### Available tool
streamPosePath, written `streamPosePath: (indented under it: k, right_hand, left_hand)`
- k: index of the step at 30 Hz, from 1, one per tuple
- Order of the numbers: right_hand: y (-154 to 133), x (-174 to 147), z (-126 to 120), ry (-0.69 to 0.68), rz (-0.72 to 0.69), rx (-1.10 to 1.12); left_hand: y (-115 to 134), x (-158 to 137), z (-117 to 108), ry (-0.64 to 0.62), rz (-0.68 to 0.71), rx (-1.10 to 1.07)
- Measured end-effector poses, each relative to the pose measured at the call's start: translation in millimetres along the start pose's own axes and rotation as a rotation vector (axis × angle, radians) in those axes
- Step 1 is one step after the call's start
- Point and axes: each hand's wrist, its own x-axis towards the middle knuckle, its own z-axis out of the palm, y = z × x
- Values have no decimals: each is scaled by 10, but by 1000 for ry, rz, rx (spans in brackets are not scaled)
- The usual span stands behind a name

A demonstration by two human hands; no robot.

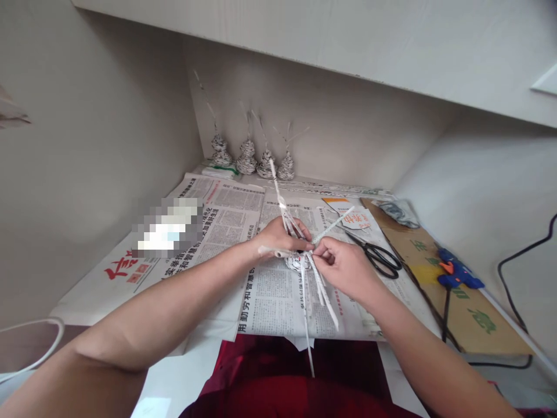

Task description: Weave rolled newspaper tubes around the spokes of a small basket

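Observation:
A small woven piece of rolled newspaper strips [297, 262] sits over the newspaper-covered table, with loose paper strips [321, 290] fanning out from it. Several of them point upward, others hang toward me, one past the table's front edge. My left hand [285, 233] is closed around the piece's upper left side, its fingers pressed on the strips there. At the right side of the piece, the thumb and fingers of my right hand [337, 261] pinch a paper strip close to the weave. Part of the woven body is hidden behind the hands.
Several finished gourd-shaped woven pieces [247, 157] stand by the back wall. Black-handled scissors [378, 258] lie right of my right hand. Beyond them are a cardboard sheet [435, 278] and a blue-and-orange object [459, 270]. Long paper rolls [335, 188] lie at the back; a shelf overhangs.

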Motion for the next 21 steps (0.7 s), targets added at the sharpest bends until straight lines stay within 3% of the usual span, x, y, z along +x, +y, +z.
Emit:
streamPosePath:
  k: [5,10,13,21]
  right_hand:
    - [114,-4,-19,-48,80,199]
    - [164,6,-25,-231,266,505]
    - [128,10,-17,-263,335,647]
    - [205,45,13,-174,272,454]
  left_hand:
    - [-124,77,37,67,22,-83]
    - [-195,105,26,47,43,-115]
    - [-214,109,13,35,69,-110]
    - [-225,117,-7,-14,66,-78]
